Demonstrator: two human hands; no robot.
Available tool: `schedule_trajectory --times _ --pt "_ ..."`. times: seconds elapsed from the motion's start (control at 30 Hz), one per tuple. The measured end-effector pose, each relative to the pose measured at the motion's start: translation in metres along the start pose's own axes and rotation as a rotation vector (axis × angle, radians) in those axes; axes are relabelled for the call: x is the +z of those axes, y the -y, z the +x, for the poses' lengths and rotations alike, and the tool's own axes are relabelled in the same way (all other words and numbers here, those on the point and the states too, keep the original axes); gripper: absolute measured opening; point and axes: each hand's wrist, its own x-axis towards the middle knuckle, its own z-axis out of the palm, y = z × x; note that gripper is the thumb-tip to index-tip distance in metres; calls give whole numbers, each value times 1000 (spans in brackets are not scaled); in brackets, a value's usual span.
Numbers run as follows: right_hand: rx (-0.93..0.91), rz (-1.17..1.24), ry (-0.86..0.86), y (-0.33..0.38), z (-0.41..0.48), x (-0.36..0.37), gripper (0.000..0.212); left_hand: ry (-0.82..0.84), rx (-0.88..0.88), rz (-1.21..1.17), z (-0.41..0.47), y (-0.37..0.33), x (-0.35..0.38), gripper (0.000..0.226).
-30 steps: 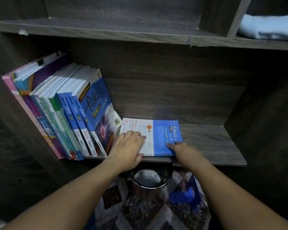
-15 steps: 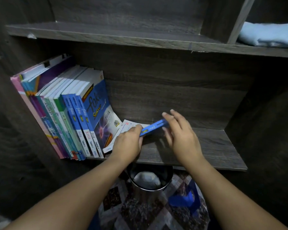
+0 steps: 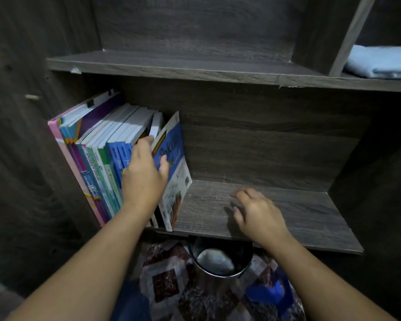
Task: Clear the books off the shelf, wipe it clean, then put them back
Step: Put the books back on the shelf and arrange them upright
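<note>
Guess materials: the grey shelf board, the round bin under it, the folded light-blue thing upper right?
Grey wood-grain shelf board: probably laminated chipboard, matte; printed-looking grain, pale edges. Round shiny bin: likely polished metal; mirror-like glints. Folded light-blue cloth: soft fabric, matte; rounded folds.

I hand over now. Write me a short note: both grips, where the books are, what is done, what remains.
Left grip: pinches the blue book, last in the row, thumb on its cover.
Right grip: relaxed, holds nothing, over the bare shelf.
Books: standing at the shelf's left end, leaning left.
Done: books are back on the shelf.
Left to do: settle the blue book, let go. Wiping cannot be judged.
</note>
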Motion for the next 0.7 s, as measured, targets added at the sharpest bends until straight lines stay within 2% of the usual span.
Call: schedule_trajectory --times 0.1,0.2,0.3,0.37,0.47,0.7 --pt "-5 -6 72 4 0 0 33 -13 2 2 6 1 1 33" --pt "-15 8 82 7 1 1 32 -84 147 41 10 2 9 26" --pt "-13 8 95 9 2 0 31 -185 194 137 15 6 16 25" --pt "-16 4 109 10 1 -1 30 -238 154 325 17 7 20 27" --pt "-16 -6 136 12 -2 -1 29 -228 -17 588 20 8 19 34" --pt "-22 -39 127 12 -1 -11 28 -127 25 467 11 15 8 56"
